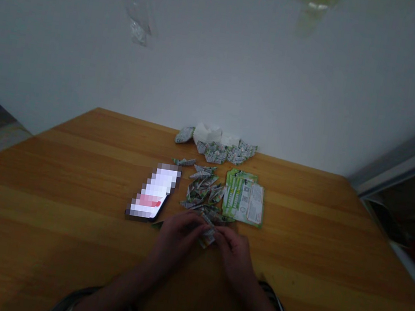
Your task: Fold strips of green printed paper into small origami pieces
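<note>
Left hand (175, 236) and right hand (234, 250) meet fingertip to fingertip, both pinching one small folded piece of green-and-white printed paper (207, 237) just over the brown wooden tabletop (68, 197). Probably well along: a heap of small folded printed pieces (204, 194) lies just beyond the hands, with a second pile of folded pieces (216, 146) by the wall. Left to do: a stack of flat green-and-white printed leaflets (244, 200) right of the heap. A lit smartphone (154, 192) lies left of it.
</note>
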The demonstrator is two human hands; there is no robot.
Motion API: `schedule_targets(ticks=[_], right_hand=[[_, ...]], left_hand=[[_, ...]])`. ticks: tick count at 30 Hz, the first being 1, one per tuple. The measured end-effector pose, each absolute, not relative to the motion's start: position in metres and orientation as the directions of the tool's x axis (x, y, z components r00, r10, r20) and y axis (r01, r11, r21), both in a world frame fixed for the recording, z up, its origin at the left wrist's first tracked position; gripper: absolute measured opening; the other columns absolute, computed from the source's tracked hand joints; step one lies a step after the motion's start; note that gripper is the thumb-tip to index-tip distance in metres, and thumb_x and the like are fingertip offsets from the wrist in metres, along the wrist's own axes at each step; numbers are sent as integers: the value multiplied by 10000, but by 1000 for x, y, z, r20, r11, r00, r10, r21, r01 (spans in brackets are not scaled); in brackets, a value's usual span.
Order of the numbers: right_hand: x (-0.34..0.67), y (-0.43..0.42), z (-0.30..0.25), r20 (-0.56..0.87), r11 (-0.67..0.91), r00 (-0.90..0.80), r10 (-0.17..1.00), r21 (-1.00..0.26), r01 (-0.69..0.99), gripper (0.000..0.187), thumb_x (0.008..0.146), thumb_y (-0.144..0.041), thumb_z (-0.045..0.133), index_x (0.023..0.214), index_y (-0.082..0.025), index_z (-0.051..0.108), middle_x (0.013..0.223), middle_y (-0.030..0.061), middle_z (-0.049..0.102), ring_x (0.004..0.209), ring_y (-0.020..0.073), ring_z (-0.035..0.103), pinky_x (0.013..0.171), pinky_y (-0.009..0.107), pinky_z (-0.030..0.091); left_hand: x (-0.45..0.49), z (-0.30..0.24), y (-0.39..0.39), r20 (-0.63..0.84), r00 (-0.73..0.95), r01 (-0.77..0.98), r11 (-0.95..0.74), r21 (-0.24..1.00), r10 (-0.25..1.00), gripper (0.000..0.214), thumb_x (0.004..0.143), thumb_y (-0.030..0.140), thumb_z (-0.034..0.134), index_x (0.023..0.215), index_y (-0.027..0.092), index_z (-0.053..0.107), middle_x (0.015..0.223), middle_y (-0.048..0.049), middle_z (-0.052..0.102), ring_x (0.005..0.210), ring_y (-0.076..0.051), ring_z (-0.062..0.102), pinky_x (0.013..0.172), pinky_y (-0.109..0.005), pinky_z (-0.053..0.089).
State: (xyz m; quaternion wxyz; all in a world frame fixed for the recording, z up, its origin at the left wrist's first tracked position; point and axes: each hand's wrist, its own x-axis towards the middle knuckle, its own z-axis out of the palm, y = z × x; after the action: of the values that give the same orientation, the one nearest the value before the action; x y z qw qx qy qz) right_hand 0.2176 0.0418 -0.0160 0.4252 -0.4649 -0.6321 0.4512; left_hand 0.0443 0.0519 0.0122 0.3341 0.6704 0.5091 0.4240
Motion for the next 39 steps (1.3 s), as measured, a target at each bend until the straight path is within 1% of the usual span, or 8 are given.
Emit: schedule_targets(ticks=[6,18,24,30,32,35,37,39], right_hand=[[215,39,-12,110,167,-257,960,-964,209,259,931,-359,519,987,-234,739,796,36,735,726,205,679,657,294,532],[215,37,-12,127,239,-297,947,-893,382,273,951,-318,462,956,-182,698,826,61,737,739,207,685,662,285,497],[213,38,-11,49,141,-270,962,-932,333,303,963,-351,439,820,-177,642,668,30,704,581,160,673,572,235,492],[212,34,-12,77,175,-265,961,-913,369,357,982,-352,389,715,-189,562,554,3,627,501,139,616,527,221,442],[213,34,-12,99,210,-278,955,-889,407,362,985,-337,376,696,-194,542,530,-7,597,484,134,590,523,224,416],[217,34,-11,162,304,-306,938,-809,503,340,974,-309,390,701,-190,554,551,-3,580,508,139,556,533,241,371],[219,34,-10,199,361,-339,920,-766,531,311,964,-304,409,742,-182,591,598,4,591,540,141,543,551,250,355],[219,34,-10,200,362,-343,918,-777,516,293,954,-316,435,774,-176,618,621,1,589,558,137,533,565,248,353]], left_hand=[[45,19,52,272,91,329,-287,900,958,122,816,255,658,737,189,724,1011,-71,705,934,-207,660,843,-308,506],[47,14,55,290,18,358,-277,892,957,154,818,249,659,694,165,698,761,-43,695,728,-167,654,692,-268,515],[48,15,53,320,28,366,-308,878,947,132,820,219,652,707,166,696,780,-42,698,733,-159,655,683,-255,509],[49,11,52,295,43,410,-286,866,954,114,826,234,648,739,167,680,779,-39,696,729,-162,650,701,-264,509],[47,10,53,272,68,402,-276,873,960,96,822,215,647,902,176,683,819,-34,698,750,-162,653,707,-264,511],[40,12,58,232,210,401,-300,866,950,334,808,186,663,1141,205,643,905,-35,714,821,-172,663,757,-273,505],[36,14,60,198,372,415,-354,838,907,150,828,180,641,948,209,726,865,-32,727,813,-171,666,759,-264,491],[33,16,61,169,414,442,-360,822,894,119,836,168,627,817,195,742,805,-32,726,771,-165,663,726,-254,479]])
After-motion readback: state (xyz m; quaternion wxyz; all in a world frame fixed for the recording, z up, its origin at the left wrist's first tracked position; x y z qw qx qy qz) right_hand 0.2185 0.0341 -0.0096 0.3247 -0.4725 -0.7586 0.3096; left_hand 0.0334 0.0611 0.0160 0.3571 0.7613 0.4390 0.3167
